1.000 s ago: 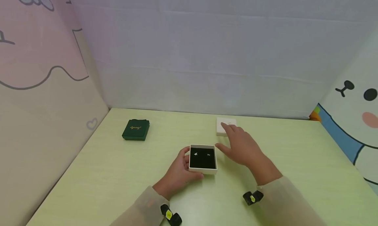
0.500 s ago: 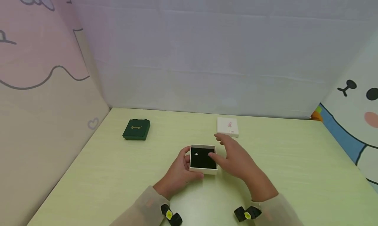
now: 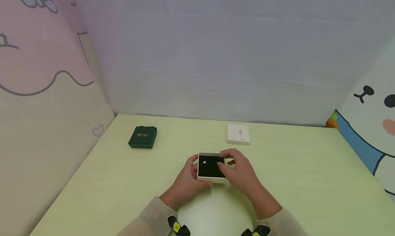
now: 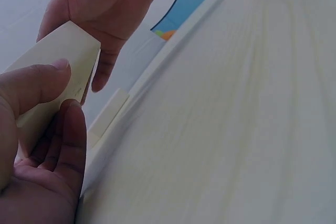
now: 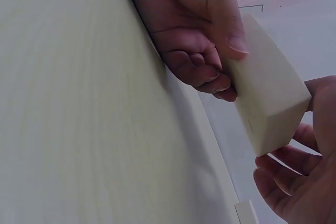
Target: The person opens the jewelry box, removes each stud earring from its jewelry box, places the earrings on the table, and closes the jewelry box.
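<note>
Sweeping nearer and lower than it was half a second ago, the right hand is now meeting the far-right corner of a small white box, its forefinger reaching the far rim and its thumb lying over the right part of the black insert. Thumb and forefinger are standing apart there; whether they are pinching anything, I cannot tell. Holding its place since then, the left hand is gripping the box from the left, its thumb pressing along the near wall and its fingers wrapping the left side. Both forearms are coming in from the near edge in pale sleeves, with black devices sitting at the wrists.

Beneath them a pale yellow-green table is stretching back to a plain greyish-white backdrop. Cartoon-printed panels are flanking it, a pink and cream one at left and a white and blue one at right. Toward the far edge, a dark green box is lying at left and a flat white piece with a flower print at right.

Held slightly above the near-middle of the table, the white box is facing mouth-up. Its sides are running roughly left-right and near-far and looking almost equal, so which axis is longer I cannot tell. One silvery stud is showing at the insert's left, and another is peeking out beside the right thumb.
</note>
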Demonstrator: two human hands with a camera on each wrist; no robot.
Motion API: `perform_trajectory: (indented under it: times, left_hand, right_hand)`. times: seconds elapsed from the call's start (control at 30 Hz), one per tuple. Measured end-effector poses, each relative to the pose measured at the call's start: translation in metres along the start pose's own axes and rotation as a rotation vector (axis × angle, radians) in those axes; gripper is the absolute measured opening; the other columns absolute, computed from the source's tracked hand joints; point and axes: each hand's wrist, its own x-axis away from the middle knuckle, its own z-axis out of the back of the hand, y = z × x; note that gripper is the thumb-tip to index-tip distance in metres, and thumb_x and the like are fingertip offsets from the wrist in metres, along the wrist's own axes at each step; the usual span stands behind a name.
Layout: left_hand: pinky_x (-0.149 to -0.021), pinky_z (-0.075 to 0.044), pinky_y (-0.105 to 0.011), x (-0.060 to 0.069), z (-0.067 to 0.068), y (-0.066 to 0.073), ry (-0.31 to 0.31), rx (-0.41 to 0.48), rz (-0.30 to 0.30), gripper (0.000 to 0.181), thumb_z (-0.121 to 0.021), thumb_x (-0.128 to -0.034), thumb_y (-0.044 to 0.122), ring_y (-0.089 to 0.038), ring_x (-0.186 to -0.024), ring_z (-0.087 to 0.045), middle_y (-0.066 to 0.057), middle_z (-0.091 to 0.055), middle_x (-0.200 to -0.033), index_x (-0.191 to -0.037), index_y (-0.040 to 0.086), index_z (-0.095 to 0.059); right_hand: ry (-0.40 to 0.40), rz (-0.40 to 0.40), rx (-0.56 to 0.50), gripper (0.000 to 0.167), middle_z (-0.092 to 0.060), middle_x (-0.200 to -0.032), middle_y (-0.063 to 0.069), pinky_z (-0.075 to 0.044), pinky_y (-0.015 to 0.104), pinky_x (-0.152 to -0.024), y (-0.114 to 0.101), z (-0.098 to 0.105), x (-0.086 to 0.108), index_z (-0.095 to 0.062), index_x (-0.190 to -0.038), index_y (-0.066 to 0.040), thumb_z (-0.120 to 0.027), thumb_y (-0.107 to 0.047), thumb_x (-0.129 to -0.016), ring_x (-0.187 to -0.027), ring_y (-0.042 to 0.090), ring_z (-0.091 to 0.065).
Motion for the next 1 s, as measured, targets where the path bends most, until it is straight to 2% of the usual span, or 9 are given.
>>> perform_trajectory:
  times: [0.13, 0.27, 0.37, 0.63, 0.83, 1.0]
  left_hand:
    - [-0.089, -0.055, -0.032, -0.0002, -0.0019, 0.001, -0.015, -0.001, -0.003, 0.107, -0.087, -0.079, -0.004, -0.026, -0.112, -0.066, -0.015, -0.06, -0.136, -0.16, 0.008, -0.018]
    - [-0.09, -0.055, -0.032, -0.0001, -0.0016, 0.0026, -0.007, -0.011, -0.003, 0.107, -0.087, -0.0793, -0.002, -0.026, -0.113, -0.066, -0.014, -0.06, -0.135, -0.16, 0.009, -0.017]
    - [-0.091, -0.055, -0.032, 0.0005, -0.0008, 0.0028, -0.003, -0.016, -0.003, 0.108, -0.087, -0.0793, -0.002, -0.026, -0.114, -0.065, -0.014, -0.059, -0.136, -0.16, 0.009, -0.016]
    - [-0.092, -0.054, -0.031, 0.0004, -0.001, 0.0017, -0.014, -0.015, -0.012, 0.109, -0.087, -0.0786, -0.002, -0.025, -0.118, -0.064, -0.014, -0.057, -0.14, -0.161, 0.01, -0.016]
    - [-0.089, -0.054, -0.03, -0.0012, -0.0016, 0.0016, -0.026, -0.004, -0.032, 0.106, -0.087, -0.0775, -0.004, -0.026, -0.115, -0.065, -0.014, -0.06, -0.136, -0.158, 0.009, -0.02]
    - [-0.089, -0.054, -0.03, -0.0003, -0.0021, 0.0021, -0.028, -0.006, -0.033, 0.105, -0.087, -0.0767, -0.006, -0.025, -0.113, -0.066, -0.013, -0.061, -0.134, -0.157, 0.008, -0.021]
  right_hand:
    - [0.012, 0.006, -0.011, 0.018, -0.065, -0.119, 0.003, -0.054, 0.045, -0.093, 0.0041, -0.0004, 0.003, -0.067, -0.107, -0.011, -0.074, -0.005, -0.092, -0.111, 0.024, -0.061]
    - [0.017, 0.059, -0.003, 0.019, -0.065, -0.117, 0.003, -0.055, 0.046, -0.091, 0.0057, -0.0014, 0.0027, -0.068, -0.106, -0.012, -0.075, -0.003, -0.091, -0.11, 0.024, -0.061]
    - [0.008, 0.1, 0.025, 0.018, -0.066, -0.115, 0.001, -0.056, 0.044, -0.089, 0.007, -0.0026, 0.0016, -0.07, -0.103, -0.013, -0.075, -0.002, -0.09, -0.109, 0.022, -0.061]
    - [0.015, 0.137, 0.101, 0.017, -0.068, -0.113, -0.001, -0.058, 0.04, -0.083, 0.0058, -0.0017, 0.0022, -0.076, -0.098, -0.013, -0.078, -0.001, -0.087, -0.106, 0.02, -0.064]
    - [0.028, 0.098, 0.124, 0.013, -0.07, -0.114, 0.002, -0.059, 0.036, -0.082, 0.0025, -0.002, 0.0027, -0.079, -0.097, -0.01, -0.08, -0.002, -0.087, -0.103, 0.021, -0.066]
    - [0.033, 0.074, 0.15, 0.01, -0.07, -0.115, 0.001, -0.059, 0.036, -0.08, 0.0016, -0.0026, 0.0036, -0.082, -0.094, -0.011, -0.081, -0.004, -0.086, -0.094, 0.019, -0.069]
